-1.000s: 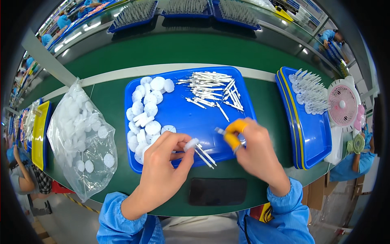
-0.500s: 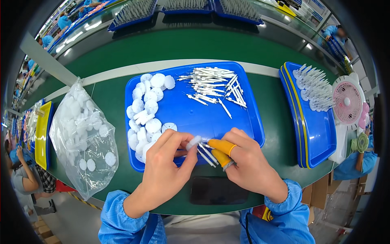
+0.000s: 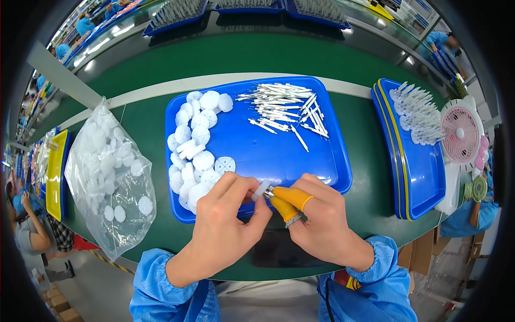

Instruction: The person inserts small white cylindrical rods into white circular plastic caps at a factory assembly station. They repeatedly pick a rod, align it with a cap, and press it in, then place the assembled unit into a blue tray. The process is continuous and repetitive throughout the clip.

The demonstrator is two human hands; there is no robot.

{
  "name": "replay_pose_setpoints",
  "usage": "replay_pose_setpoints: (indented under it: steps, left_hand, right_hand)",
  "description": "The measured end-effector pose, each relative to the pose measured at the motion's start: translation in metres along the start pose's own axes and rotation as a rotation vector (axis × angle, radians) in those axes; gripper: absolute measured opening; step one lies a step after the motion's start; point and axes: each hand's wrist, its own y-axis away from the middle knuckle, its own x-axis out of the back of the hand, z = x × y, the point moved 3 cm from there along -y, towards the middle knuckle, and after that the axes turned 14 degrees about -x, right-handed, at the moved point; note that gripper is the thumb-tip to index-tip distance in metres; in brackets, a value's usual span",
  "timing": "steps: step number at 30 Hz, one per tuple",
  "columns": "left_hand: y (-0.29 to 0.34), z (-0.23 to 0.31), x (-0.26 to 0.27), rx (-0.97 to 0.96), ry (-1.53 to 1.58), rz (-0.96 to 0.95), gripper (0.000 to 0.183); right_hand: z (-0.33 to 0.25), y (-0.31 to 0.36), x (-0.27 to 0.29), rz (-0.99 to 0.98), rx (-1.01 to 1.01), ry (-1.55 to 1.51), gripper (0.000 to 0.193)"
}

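Note:
Over the near edge of a blue tray (image 3: 257, 155), my left hand (image 3: 222, 222) pinches a small white plastic disc (image 3: 261, 190) on its edge. My right hand (image 3: 328, 220) wears yellow finger covers on thumb and forefinger. Those two fingers close on a thin stick with a metallic end (image 3: 269, 192), which meets the disc; its rest is hidden by the fingers. Along the tray's left side lies a pile of white slotted discs (image 3: 203, 160). Several loose thin white sticks (image 3: 279, 104) lie at its far right.
Left of the tray, a clear plastic bag (image 3: 107, 177) holds more discs, beside a yellow tray (image 3: 56, 177). To the right are stacked trays (image 3: 424, 185) bearing upright assembled pieces (image 3: 416, 115), and a pink fan (image 3: 460, 134). A dark phone-like slab (image 3: 284, 251) lies near the table's front edge.
The white sticks that showed below my right fingers are now out of sight. My right fingers have closed in on the disc, and a metallic end now meets it.

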Motion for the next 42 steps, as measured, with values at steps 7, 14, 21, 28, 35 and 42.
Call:
replay_pose_setpoints:
  steps: [7,14,21,28,35,42]
  left_hand:
    - [0.004,0.002,-0.005,0.071,-0.034,-0.056,0.017]
    - [-0.004,-0.004,0.002,0.103,0.037,0.027,0.017]
    - [-0.008,-0.003,0.009,0.191,0.137,0.012,0.014]
    - [-0.005,-0.009,0.007,0.181,0.19,-0.001,0.017]
    - [-0.008,-0.005,0.006,0.1,0.113,-0.016,0.018]
    - [-0.005,-0.005,0.003,0.123,0.108,0.002,0.016]
  right_hand:
    - [0.006,-0.001,-0.01,-0.024,-0.107,0.001,0.025]
    - [0.05,-0.059,0.015,0.23,-0.072,0.457,0.02]
    - [0.035,-0.039,0.029,0.008,-0.316,0.184,0.026]
    - [-0.001,-0.01,0.018,-0.155,0.01,0.052,0.045]
    - [0.008,-0.01,0.019,-0.128,0.056,0.112,0.042]
    - [0.008,-0.012,0.015,-0.109,0.044,0.152,0.041]
